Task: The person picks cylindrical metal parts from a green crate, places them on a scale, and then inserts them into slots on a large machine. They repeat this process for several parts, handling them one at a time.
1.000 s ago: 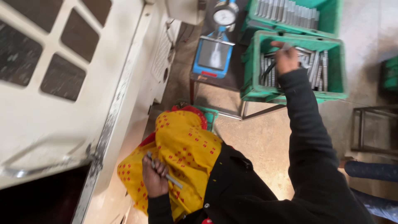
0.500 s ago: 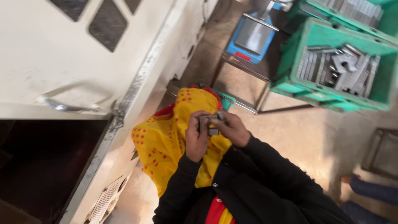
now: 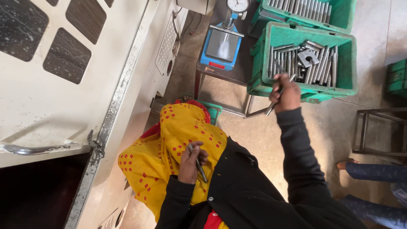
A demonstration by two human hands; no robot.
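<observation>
In the head view, the right hand point(image 3: 287, 91) is clamped around a metal rod point(image 3: 275, 98) at the rim of the green crate point(image 3: 259, 63) of similar rods. The left hand point(image 3: 190, 161) is closed on a second rod point(image 3: 199, 166) against the yellow cloth point(image 3: 169, 152). The rods look stiff, smooth and fairly heavy, best gripped around the middle.

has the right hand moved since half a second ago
Yes. The right hand was at the lap beside the left hand; now it is stretched out at the near rim of the green crate, gripping a metal rod.
</observation>
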